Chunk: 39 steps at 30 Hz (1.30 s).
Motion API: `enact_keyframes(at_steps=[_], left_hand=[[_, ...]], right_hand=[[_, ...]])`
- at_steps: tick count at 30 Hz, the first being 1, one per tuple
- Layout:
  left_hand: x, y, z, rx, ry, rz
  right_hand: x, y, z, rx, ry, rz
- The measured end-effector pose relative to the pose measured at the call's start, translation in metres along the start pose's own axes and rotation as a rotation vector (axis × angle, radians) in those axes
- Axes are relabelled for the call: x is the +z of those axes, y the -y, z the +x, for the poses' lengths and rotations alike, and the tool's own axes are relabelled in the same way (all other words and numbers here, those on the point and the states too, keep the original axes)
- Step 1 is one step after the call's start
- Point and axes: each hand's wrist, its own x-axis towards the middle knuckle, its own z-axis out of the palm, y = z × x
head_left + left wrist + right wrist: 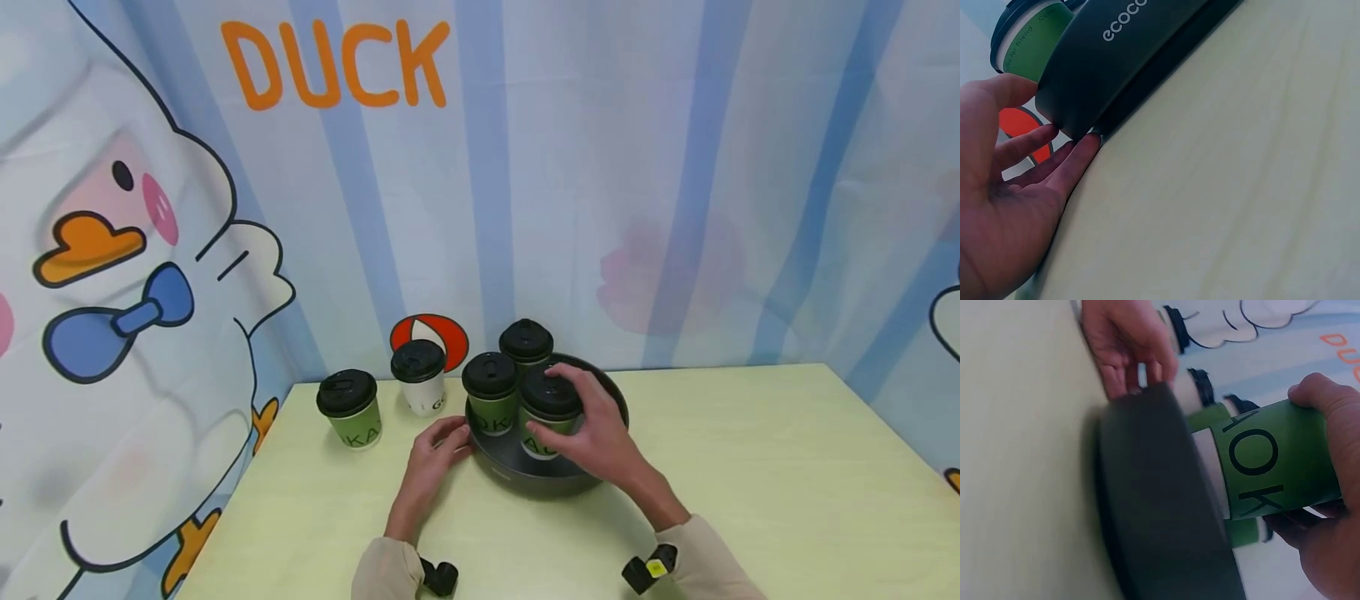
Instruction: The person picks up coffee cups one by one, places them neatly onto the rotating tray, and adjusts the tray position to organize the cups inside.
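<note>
My right hand (pixel 603 433) grips a green paper coffee cup (pixel 1272 459) with a black lid, thumb on its near side and fingers at the lid and far side. The cup is upright in a dark round pan (pixel 517 479), its base hidden by the pan wall in the right wrist view. At the pan's left side, my left hand (pixel 435 458) touches the outer wall with thumb and extended fingertips (pixel 1090 142). Two more lidded cups are in the pan: a green cup (pixel 492 412) on the left and another cup (pixel 527 340) behind it.
Left of the pan, a white lidded cup (pixel 424 394) and a green lidded cup (pixel 360 427) stand on the pale yellow table (pixel 750 483). A printed curtain (pixel 555 167) with a duck hangs right behind the table's back edge.
</note>
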Motion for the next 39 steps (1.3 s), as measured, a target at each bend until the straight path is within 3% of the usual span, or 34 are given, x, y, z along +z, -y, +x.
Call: enact_keyframes(at_steps=[9,25,33,37,39], left_hand=[[-0.001,0.001,0.0,0.007,0.003,0.006],[0.0,0.0,0.0,0.012,0.0,-0.006],[0.0,0.0,0.0,0.006,-0.01,-0.009],[0.001,0.0,0.0,0.0,-0.012,0.002],[0.001,0.0,0.0,-0.001,-0.011,0.007]], right_hand=[[0.027,0.003,-0.009,-0.02,0.077,0.021],[0.036,0.001,-0.014,0.052,0.132,0.013],[0.033,0.0,-0.014,0.04,0.165,0.015],[0.021,-0.002,-0.01,0.044,0.193,0.048],[0.011,-0.006,-0.007,0.064,0.159,0.054]])
